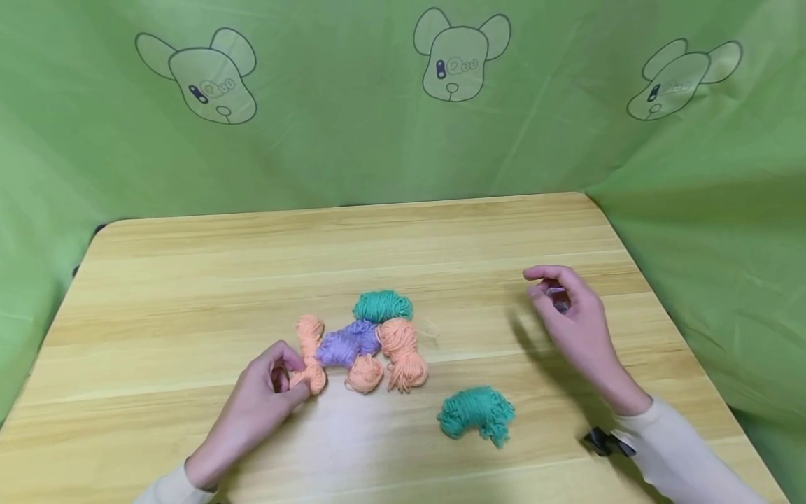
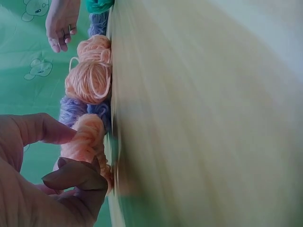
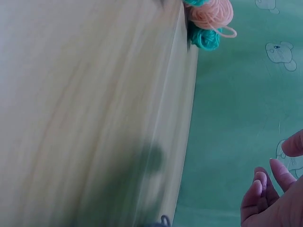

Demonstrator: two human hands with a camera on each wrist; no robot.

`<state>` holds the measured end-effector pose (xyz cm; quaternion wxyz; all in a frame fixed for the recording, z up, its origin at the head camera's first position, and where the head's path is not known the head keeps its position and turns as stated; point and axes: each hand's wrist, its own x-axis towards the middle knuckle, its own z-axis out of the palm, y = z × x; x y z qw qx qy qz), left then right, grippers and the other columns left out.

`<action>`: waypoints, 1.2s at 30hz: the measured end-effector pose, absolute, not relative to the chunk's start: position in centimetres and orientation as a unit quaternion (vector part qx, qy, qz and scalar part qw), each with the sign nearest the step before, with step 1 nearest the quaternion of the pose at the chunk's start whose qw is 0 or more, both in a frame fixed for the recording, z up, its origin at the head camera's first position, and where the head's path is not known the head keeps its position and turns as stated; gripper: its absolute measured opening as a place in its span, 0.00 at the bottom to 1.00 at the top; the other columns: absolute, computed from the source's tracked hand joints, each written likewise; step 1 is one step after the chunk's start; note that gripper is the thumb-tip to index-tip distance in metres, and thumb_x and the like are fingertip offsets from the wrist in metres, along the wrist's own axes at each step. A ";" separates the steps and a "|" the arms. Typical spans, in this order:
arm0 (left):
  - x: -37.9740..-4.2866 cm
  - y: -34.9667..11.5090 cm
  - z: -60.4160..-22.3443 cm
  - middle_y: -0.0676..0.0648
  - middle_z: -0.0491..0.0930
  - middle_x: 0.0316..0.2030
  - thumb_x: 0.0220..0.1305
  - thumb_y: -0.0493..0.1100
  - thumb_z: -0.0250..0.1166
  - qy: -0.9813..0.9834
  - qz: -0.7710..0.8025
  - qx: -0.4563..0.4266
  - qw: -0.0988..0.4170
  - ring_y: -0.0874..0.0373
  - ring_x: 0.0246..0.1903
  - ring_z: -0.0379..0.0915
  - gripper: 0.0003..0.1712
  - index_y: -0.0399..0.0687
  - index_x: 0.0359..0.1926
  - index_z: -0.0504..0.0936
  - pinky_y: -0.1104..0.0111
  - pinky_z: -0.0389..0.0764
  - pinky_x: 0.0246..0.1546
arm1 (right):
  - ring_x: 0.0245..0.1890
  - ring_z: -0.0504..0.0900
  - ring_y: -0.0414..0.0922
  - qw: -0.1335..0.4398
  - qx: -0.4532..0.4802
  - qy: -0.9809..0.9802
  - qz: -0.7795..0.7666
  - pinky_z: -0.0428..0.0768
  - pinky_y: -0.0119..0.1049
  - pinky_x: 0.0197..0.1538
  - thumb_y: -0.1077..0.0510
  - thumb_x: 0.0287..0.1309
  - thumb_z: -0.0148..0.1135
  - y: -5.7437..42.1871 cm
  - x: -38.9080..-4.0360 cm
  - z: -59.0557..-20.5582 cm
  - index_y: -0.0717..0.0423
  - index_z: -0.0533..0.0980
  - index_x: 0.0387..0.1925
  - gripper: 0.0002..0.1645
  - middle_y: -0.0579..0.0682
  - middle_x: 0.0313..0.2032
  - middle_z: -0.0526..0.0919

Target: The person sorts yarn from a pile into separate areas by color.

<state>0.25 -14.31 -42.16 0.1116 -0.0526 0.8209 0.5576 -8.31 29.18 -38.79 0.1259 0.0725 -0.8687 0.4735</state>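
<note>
My left hand [image 1: 261, 392] pinches the lower end of a peach yarn skein [image 1: 310, 332] between thumb and fingers. This skein touches a purple yarn skein [image 1: 343, 345] on its right. Against that lie a small peach yarn ball [image 1: 364, 374], a larger peach skein [image 1: 403, 353] and a green skein [image 1: 383, 306]. My right hand [image 1: 576, 318] hovers over the table's right side, fingers loosely bent and nothing in them. Beyond it, mostly hidden in the head view, a greyish-purple yarn skein [image 2: 98, 23] shows in the left wrist view.
A second green skein [image 1: 476, 413] lies apart, nearer the front and right of the cluster. The wooden table [image 1: 189, 280] is bordered by green cloth walls [image 1: 352, 140] with mouse-like drawings. A loose peach strand trails from the larger peach skein.
</note>
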 end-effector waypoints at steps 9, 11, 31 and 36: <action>0.4 -14.9 -42.0 0.48 0.71 0.26 0.60 0.34 0.79 0.826 0.551 -0.055 0.103 0.56 0.26 0.68 0.17 0.43 0.42 0.78 0.69 0.73 0.25 | 0.42 0.79 0.45 0.121 0.100 -0.862 0.482 0.77 0.29 0.44 0.69 0.73 0.64 27.7 -8.5 -38.4 0.60 0.84 0.57 0.15 0.50 0.46 0.84; 0.4 -15.1 -42.0 0.48 0.71 0.26 0.60 0.33 0.79 0.826 0.552 -0.057 0.101 0.56 0.26 0.68 0.16 0.43 0.42 0.78 0.69 0.73 0.25 | 0.43 0.80 0.44 0.123 0.111 -0.861 0.480 0.77 0.28 0.45 0.70 0.71 0.64 27.4 -8.7 -38.3 0.60 0.84 0.57 0.16 0.49 0.46 0.85; 0.6 -17.2 -42.0 0.47 0.72 0.29 0.61 0.30 0.75 0.827 0.551 -0.081 0.080 0.56 0.28 0.69 0.17 0.39 0.47 0.78 0.70 0.73 0.25 | 0.46 0.80 0.45 0.093 0.159 -0.851 0.492 0.78 0.30 0.48 0.70 0.70 0.66 24.4 -8.5 -37.7 0.60 0.84 0.55 0.15 0.47 0.46 0.86; 0.6 -18.0 -41.9 0.47 0.72 0.28 0.63 0.30 0.75 0.829 0.548 -0.086 0.070 0.57 0.27 0.69 0.16 0.39 0.48 0.78 0.69 0.73 0.25 | 0.45 0.80 0.45 0.082 0.165 -0.853 0.487 0.78 0.30 0.47 0.68 0.70 0.67 23.8 -8.3 -37.6 0.58 0.85 0.55 0.15 0.46 0.48 0.87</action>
